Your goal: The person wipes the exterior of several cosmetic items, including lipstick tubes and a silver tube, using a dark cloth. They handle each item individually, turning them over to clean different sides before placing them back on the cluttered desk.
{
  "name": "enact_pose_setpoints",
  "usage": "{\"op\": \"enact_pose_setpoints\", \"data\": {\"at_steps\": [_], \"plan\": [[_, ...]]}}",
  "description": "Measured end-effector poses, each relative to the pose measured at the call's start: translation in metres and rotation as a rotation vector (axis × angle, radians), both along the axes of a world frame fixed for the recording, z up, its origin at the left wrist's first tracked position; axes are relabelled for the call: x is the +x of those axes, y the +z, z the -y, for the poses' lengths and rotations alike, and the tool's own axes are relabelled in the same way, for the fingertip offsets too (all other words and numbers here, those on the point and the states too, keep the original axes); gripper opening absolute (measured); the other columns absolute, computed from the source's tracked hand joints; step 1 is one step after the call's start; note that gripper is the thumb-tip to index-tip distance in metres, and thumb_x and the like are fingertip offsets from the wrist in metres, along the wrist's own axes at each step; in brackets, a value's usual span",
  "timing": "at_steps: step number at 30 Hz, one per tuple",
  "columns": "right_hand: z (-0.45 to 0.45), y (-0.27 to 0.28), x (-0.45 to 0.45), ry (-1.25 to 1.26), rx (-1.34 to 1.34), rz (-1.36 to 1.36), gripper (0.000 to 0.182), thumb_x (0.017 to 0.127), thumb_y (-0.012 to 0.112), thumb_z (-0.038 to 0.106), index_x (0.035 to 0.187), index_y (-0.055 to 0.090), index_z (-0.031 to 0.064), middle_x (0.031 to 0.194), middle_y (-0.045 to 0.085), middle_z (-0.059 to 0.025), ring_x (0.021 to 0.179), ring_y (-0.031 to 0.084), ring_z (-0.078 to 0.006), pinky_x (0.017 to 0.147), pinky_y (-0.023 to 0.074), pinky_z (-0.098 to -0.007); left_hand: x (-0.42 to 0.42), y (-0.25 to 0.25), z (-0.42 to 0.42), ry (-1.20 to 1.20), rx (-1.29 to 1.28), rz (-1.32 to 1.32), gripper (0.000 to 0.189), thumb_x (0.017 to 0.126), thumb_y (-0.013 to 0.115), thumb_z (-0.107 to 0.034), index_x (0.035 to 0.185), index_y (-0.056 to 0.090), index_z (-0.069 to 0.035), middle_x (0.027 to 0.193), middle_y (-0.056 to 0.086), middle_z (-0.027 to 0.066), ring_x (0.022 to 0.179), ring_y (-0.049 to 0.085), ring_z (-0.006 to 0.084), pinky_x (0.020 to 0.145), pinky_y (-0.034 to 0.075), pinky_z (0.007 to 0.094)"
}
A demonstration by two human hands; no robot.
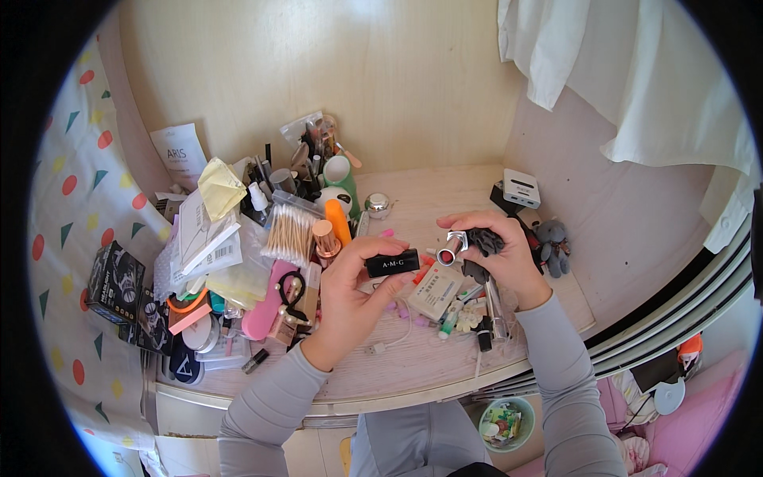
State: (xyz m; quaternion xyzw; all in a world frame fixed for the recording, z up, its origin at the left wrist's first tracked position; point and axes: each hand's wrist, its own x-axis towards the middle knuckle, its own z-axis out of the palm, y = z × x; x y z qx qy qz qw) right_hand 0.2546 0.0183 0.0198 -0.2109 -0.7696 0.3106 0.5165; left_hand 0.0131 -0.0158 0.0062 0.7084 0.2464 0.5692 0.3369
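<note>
My left hand (353, 293) grips a black lipstick cap (393, 263) between thumb and fingers; pale lettering runs along its side. Held up in my right hand (505, 253) is a silver lipstick tube (455, 243), its red tip showing at the open end. A dark grey crumpled cloth (486, 241) is also in that hand, bunched against the palm. Cap and tube are apart. Below them lie a cream-coloured box (436, 291) bearing writing, a green-ended tube (448, 325), a fabric flower (471, 316) and a white USB cable (381, 347).
Cotton swabs (290, 234), a green cup (338, 172), a pink case (268, 301) and black boxes (115, 280) crowd the left side. A grey toy bear (554, 247) and a white device (521, 187) stand right. Under the desk edge (357, 406) sits a bin (506, 424).
</note>
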Motion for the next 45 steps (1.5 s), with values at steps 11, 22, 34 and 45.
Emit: {"op": "enact_pose_setpoints", "data": {"at_steps": [11,22,34,45], "plan": [[0.002,0.001,-0.004,-0.071,0.052,0.104,0.037,0.072,0.074,-0.006,0.108,0.067,0.0031,0.11,0.07,-0.0092,0.102,0.065,-0.021,0.089,0.0505,-0.0319,0.001,0.001,0.002,-0.087,0.0,0.019,0.039,0.08,0.067,0.012,0.112,0.052,-0.002,0.119,0.057,0.0136,0.111,0.059,0.0194,0.094,0.051,0.0313],[0.002,0.002,-0.006,-0.13,0.243,0.189,0.034,0.069,0.083,0.01,0.099,0.069,0.0054,0.095,0.07,-0.0075,0.085,0.065,-0.024,0.075,0.05,-0.0313,0.004,0.003,0.003,0.025,0.011,-0.097,0.04,0.078,0.071,0.01,0.112,0.053,-0.001,0.113,0.061,0.0122,0.105,0.063,0.0196,0.092,0.051,0.0308],[0.004,-0.008,-0.015,-0.155,0.296,0.202,0.035,0.066,0.086,0.019,0.094,0.069,0.0067,0.083,0.067,-0.0057,0.074,0.063,-0.0259,0.065,0.0483,-0.0334,0.008,-0.004,0.001,0.049,-0.035,-0.141,0.034,0.078,0.074,0.006,0.106,0.057,-0.001,0.108,0.065,0.0119,0.102,0.064,0.0186,0.088,0.052,0.0304],[0.005,-0.008,-0.019,-0.17,0.321,0.202,0.034,0.065,0.085,0.018,0.093,0.069,0.0067,0.082,0.067,-0.0058,0.074,0.063,-0.0268,0.065,0.048,-0.0339,0.007,-0.006,-0.002,0.029,-0.092,-0.124,0.034,0.077,0.075,0.006,0.107,0.058,0.0,0.107,0.065,0.0099,0.097,0.064,0.0157,0.084,0.053,0.0292]]}}
